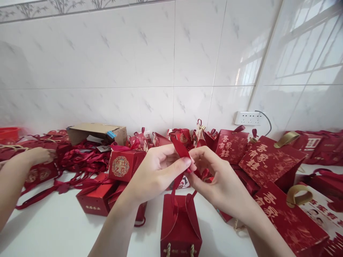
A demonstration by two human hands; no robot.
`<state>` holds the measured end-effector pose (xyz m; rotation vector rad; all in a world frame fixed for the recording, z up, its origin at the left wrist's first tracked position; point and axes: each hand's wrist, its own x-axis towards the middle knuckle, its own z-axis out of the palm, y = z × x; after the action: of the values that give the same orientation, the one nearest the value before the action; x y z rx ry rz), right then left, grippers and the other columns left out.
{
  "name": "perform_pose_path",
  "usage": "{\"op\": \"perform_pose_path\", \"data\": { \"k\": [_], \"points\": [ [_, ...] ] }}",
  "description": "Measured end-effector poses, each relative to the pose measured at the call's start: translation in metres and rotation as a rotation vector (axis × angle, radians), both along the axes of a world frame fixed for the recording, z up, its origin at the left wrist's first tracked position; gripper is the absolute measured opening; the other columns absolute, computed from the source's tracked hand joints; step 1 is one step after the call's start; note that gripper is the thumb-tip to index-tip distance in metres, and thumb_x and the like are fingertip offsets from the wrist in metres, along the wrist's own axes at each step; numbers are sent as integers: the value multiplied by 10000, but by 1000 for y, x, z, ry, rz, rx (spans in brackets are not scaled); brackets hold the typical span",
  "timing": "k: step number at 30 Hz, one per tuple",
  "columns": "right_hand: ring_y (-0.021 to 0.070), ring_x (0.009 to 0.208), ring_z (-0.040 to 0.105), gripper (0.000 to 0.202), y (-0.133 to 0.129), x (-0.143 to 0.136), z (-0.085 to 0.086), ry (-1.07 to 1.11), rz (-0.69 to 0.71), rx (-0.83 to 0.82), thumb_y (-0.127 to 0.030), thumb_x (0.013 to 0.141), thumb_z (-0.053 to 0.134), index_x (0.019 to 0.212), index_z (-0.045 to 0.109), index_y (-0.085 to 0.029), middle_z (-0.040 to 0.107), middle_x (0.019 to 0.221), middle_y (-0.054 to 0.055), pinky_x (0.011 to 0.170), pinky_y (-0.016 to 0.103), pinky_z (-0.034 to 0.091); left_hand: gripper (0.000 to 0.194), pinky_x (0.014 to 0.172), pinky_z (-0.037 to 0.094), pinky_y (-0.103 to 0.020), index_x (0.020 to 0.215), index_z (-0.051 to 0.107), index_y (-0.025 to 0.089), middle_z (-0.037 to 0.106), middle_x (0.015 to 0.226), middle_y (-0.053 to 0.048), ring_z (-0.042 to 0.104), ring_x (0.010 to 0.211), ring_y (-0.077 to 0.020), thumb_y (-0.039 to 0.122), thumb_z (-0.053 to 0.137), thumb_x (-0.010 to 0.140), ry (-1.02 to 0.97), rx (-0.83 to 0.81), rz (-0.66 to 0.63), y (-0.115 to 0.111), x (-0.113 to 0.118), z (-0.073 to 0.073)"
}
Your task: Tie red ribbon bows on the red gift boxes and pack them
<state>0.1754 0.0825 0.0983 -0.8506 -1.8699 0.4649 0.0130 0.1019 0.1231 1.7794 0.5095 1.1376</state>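
Both my hands meet above a small dark red gift box (180,223), which stands on the white table with rope loops on its near side. My left hand (158,175) pinches a red ribbon (180,148) between thumb and fingers. Close against it, my right hand (214,178) grips the same ribbon with its fingertips. From my fingers the ribbon runs down to the top of the box, its strands passing through the curved flaps. The crossing of the ribbon is partly hidden by my fingers.
Red boxes (124,164) and a ribbon pile (83,157) lie left, near an open cardboard box (98,132). Larger red gift boxes (270,160) crowd the right. Another person's hand (40,157) touches boxes at far left. A power strip (248,118) is on the tiled wall.
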Motion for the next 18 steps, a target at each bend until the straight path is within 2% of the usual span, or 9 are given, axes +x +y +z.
{"op": "perform_pose_path", "data": {
  "k": [3,6,9,12,15,18],
  "points": [
    [99,661,516,216,-1,1,3,-25,26,-29,-68,800,506,934,497,-236,552,772,-39,567,211,418,149,599,533,-228,826,695,163,698,784,-40,630,656,-125,240,568,842,42,38,36,-1,1,0],
    [116,715,538,232,-2,4,4,-8,98,-98,-75,806,494,971,489,-238,558,792,-28,617,226,437,155,606,509,-214,797,689,177,683,747,-25,622,687,-124,277,579,841,88,90,113,1,0,-1],
    [142,782,562,212,-2,9,5,22,191,-176,-152,850,490,1045,486,-235,583,827,-2,671,257,464,179,569,480,-217,781,676,181,675,735,-22,604,657,-122,307,569,849,145,136,195,2,0,-2],
    [161,840,583,207,-1,10,5,67,224,-234,-259,865,538,1065,490,-235,607,845,9,692,268,479,186,558,469,-223,774,669,182,680,745,-29,613,675,-135,305,557,858,165,179,224,3,0,-2],
    [163,854,602,186,2,7,4,89,176,-228,-261,847,566,1022,509,-232,618,828,3,681,255,484,185,583,478,-223,766,673,192,681,748,-22,622,707,-139,309,561,856,171,192,232,2,0,-2],
    [135,725,596,136,4,2,1,28,15,-113,-184,844,506,970,524,-234,609,759,-15,585,220,455,168,647,500,-228,801,686,202,693,806,-22,640,790,-151,301,562,857,173,173,210,2,0,-3]
  ]
}}
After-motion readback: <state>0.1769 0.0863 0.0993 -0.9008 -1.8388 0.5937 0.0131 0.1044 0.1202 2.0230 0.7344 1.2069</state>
